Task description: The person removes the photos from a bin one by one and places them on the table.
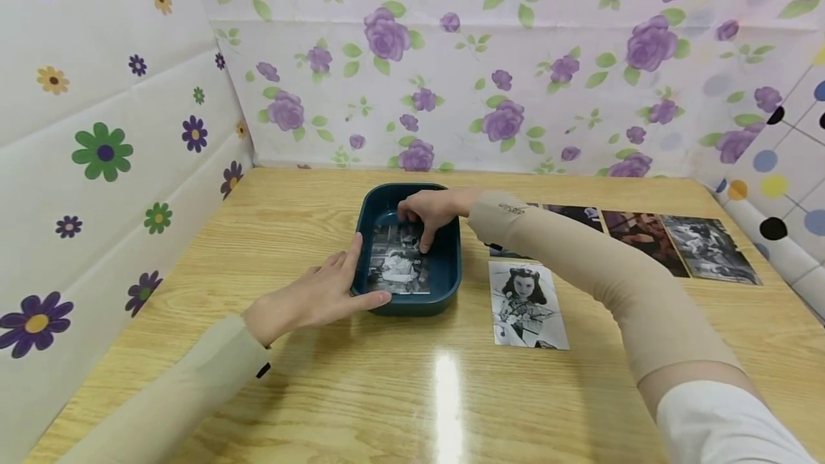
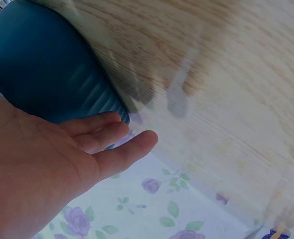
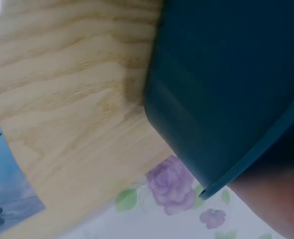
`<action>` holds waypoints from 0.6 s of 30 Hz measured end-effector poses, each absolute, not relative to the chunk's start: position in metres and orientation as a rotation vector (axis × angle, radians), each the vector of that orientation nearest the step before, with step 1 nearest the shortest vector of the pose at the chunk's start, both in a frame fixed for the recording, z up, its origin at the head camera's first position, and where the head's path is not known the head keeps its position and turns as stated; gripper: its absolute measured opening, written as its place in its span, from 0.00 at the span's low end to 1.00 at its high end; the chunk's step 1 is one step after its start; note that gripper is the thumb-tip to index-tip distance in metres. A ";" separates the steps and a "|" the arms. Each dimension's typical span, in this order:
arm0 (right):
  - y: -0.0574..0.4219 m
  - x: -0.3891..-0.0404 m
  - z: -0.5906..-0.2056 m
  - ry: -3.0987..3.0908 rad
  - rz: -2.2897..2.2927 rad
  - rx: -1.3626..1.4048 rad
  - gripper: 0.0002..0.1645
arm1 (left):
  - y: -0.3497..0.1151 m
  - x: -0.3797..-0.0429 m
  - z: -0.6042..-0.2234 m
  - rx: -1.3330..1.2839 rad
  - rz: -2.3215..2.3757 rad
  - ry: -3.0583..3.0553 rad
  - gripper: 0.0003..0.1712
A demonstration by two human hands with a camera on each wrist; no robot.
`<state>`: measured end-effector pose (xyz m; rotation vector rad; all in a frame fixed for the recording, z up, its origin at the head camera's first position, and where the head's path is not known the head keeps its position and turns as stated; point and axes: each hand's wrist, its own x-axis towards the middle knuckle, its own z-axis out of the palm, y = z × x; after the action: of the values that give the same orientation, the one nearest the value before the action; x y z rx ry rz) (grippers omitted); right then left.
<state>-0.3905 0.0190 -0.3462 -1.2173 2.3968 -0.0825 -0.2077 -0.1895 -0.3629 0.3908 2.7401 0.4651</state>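
Observation:
A dark teal rectangular box (image 1: 412, 306) stands on the wooden table, its far end toward the wall. Inside it lies a black-and-white photo (image 1: 396, 267). My left hand (image 1: 316, 293) spans the near left corner of the box, thumb and fingers extended along its rim and side; the left wrist view shows the fingers beside the outer wall (image 2: 42, 59). My right hand (image 1: 433, 210) reaches over the far right rim into the box, thumb at the photo's right edge and fingers apart from it near the far end. In the right wrist view the box wall (image 3: 221, 99) hides most of that hand.
Right of the box lies a black-and-white portrait photo (image 1: 528, 306). Behind it are several more photos, among them a dark reddish one (image 1: 644, 238) and a grey one (image 1: 709, 249), some partly covered by my right forearm. Flowered sheets (image 1: 412, 92) line the walls.

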 end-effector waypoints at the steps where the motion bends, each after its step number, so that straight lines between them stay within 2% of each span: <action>1: 0.017 -0.391 -0.348 2.398 -0.044 -1.206 0.46 | -0.189 -0.208 -0.363 0.394 0.469 2.740 0.66; 8: 0.011 -0.392 -0.353 2.422 0.054 -1.183 0.49 | -0.189 -0.207 -0.364 0.392 0.473 2.739 0.66; 18: 0.011 -0.390 -0.359 2.453 0.056 -1.159 0.45 | -0.190 -0.208 -0.364 0.385 0.455 2.741 0.66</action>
<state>-0.3898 0.0106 -0.3591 -1.1590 2.4528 0.0564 -0.2077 -0.1900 -0.3641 0.3846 2.7413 0.4548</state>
